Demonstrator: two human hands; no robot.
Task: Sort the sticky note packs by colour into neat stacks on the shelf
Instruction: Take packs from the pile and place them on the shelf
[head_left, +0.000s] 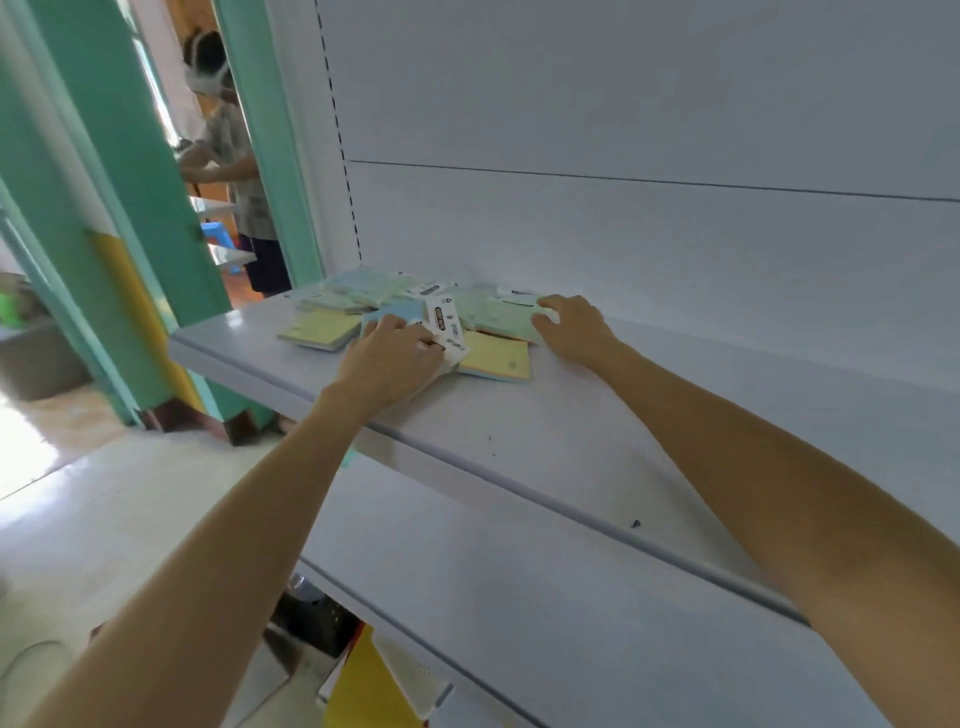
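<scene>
Sticky note packs (415, 322), flat pastel squares in yellow, green and blue, all in one messy heap at the left end of the pale grey metal shelf (571, 441).
Left hand (387, 364) has its fingers bent over a light blue pack (397, 312), can't tell if it's actually pinching. The right hand (571, 327) pinches the edge of a pale green pack (501, 317). I'd lift out one colour at a time, then square the edges.

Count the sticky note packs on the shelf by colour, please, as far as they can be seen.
Yellow packs: 2
Blue packs: 1
Pale green packs: at least 3
Total: at least 6; overlaps may hide more.
</scene>
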